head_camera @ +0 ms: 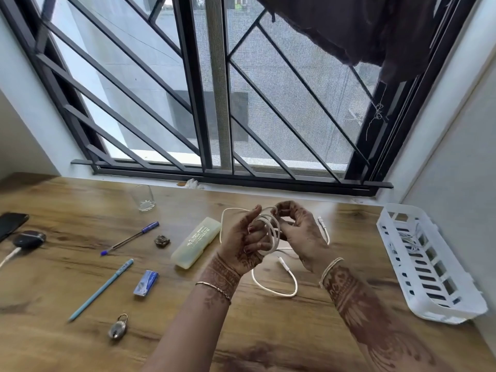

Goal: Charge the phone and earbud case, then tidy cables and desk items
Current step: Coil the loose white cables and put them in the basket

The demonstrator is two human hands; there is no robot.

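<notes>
Above the middle of the wooden desk (80,345), my left hand (247,240) holds a white cable (271,232) wound in loops around its fingers. My right hand (298,232) pinches the cable at the top of the coil. A loose tail of the cable with a connector (284,264) trails on the desk below, and another connector end (322,222) lies to the right. At the far left lie a dark phone (10,224) and a dark earbud case (28,238) with a white cable (9,257) plugged in.
A white slotted basket (429,299) with cables inside stands at the right. On the left half lie a translucent pencil box (197,241), a blue-capped pen (131,237), a light blue pen (102,288), a blue packet (146,283), a padlock (118,327), a small dark item (162,240) and a glass (143,197).
</notes>
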